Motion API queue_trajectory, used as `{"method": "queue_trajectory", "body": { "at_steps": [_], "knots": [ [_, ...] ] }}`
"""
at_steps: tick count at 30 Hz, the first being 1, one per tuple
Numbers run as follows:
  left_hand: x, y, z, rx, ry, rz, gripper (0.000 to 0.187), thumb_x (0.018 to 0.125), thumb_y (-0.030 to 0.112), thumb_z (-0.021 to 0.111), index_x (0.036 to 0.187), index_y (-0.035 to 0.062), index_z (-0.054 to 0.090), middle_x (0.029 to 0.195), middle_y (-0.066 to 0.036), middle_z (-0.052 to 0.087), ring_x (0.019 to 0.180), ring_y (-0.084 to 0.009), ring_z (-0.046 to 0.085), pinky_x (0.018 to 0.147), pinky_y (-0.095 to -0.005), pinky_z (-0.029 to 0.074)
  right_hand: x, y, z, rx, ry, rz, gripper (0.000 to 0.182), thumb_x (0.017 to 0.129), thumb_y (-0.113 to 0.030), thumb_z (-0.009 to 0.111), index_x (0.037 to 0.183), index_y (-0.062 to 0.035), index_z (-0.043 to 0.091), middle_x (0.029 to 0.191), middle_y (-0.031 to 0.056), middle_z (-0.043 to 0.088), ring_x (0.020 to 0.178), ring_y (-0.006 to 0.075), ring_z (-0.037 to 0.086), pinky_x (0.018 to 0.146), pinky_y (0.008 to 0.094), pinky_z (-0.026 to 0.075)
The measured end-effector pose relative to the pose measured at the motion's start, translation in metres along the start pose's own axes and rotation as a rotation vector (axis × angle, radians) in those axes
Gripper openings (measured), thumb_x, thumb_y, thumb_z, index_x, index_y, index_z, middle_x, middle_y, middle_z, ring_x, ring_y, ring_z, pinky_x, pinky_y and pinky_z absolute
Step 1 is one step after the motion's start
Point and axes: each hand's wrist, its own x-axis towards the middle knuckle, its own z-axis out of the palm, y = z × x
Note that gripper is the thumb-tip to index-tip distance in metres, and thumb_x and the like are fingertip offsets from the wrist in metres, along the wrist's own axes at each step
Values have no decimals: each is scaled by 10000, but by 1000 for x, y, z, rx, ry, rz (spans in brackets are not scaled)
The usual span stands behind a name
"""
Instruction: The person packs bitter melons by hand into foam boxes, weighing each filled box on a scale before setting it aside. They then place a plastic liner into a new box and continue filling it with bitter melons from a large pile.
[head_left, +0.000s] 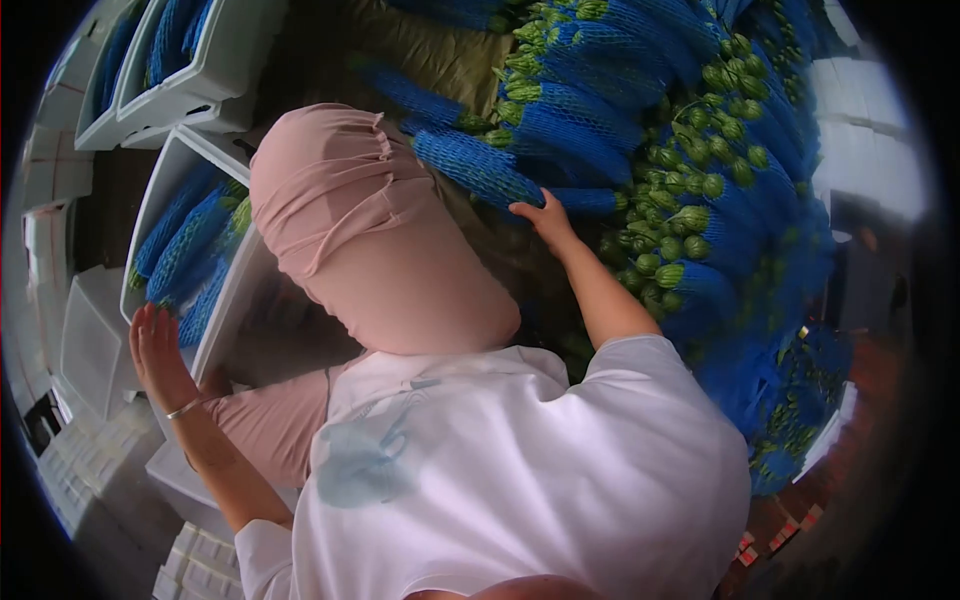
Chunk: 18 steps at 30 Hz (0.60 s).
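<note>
While the camera looked steeply down over a white shirt and a raised knee in pink trousers, the right hand was stretched forward to a large pile of vegetables in blue foam netting. Its fingers were laid over the end of one netted piece at the near edge of the pile; whether they had closed round it or only rested on top could not be told. The left hand, with a thin bracelet at the wrist, was open and flat, palm against the rim of a white crate to the left of the knee. It gripped nothing. That crate already held several netted pieces lying side by side. More white crates stood further back on the left, some of them also filled.

Judgement on handling: each piece looked long, firm and fairly light. The foam net should give a soft, non-slip surface. The green stalk ends stood bare and looked liable to bruise. Best taken round the netted middle, not by the stalk. The neighbours in the pile lay touching and could roll when one was lifted.
</note>
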Motion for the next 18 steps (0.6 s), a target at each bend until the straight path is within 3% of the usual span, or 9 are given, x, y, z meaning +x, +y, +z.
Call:
{"method": "queue_trajectory", "body": {
  "at_steps": [2, 5, 7, 10, 12, 14, 16, 18],
  "knots": [
    [5, -10, 4, -5, 78, -41, 398, 983, 227, 454, 1329, 31, 429, 1364, -152, 467, 1222, -266, 487, 1029, -410, 410, 10, 21, 14, 41, -21, -86, 572, 694, -279, 801, 1162, -47, 568, 915, 45, 620, 769, 127, 579, 670, 291, 474],
    [15, -17, 11, -25, 31, -51, 380, 979, 215, 468, 1315, 39, 451, 1348, -140, 487, 1201, -255, 504, 1017, -406, 416, 17, 23, 38, 56, 0, 57, 607, 709, -309, 792, 1197, -34, 559, 941, 92, 641, 809, 171, 607, 734, 320, 490],
    [16, -14, 15, -19, 19, -47, 371, 978, 208, 471, 1310, 41, 459, 1344, -137, 492, 1193, -252, 510, 1012, -402, 419, 21, 20, 45, -431, 21, -276, 589, 735, -343, 767, 1181, -13, 568, 966, 136, 647, 817, 224, 632, 739, 332, 498],
    [11, -9, 17, 64, -50, 22, 364, 974, 206, 484, 1301, 47, 474, 1339, -130, 500, 1175, -245, 523, 1001, -392, 420, 23, -43, 15, -519, 45, -299, 517, 775, -353, 728, 1129, -4, 589, 969, 165, 636, 859, 288, 633, 763, 360, 498],
    [10, -12, 10, 56, -18, 29, 359, 967, 189, 501, 1295, 44, 485, 1301, -118, 534, 1100, -223, 560, 942, -362, 445, 42, -78, -18, -398, 323, -417, 416, 805, -316, 693, 1075, -11, 611, 986, 156, 629, 928, 315, 615, 823, 393, 484],
    [10, -20, 1, 56, 16, 16, 356, 968, 193, 500, 1293, 47, 486, 1299, -114, 535, 1099, -218, 559, 940, -358, 444, 91, -75, -60, -493, 608, -627, 361, 819, -268, 667, 1074, -18, 608, 1080, 160, 599, 1014, 329, 569, 891, 407, 454],
    [10, -23, -2, 51, 50, 11, 353, 969, 196, 500, 1290, 51, 487, 1297, -109, 537, 1098, -214, 559, 938, -355, 443, 117, -88, -88, -609, 797, -572, 348, 814, -216, 646, 1107, -39, 587, 1177, 155, 550, 1081, 324, 529, 922, 408, 436],
    [4, -24, -4, 146, 51, 39, 349, 969, 203, 502, 1285, 57, 490, 1287, -96, 542, 1092, -204, 559, 928, -349, 443, 124, -115, -107, -656, 936, -664, 358, 802, -184, 630, 1127, -51, 560, 1212, 156, 527, 1130, 330, 499, 947, 414, 422]
  ]
}}
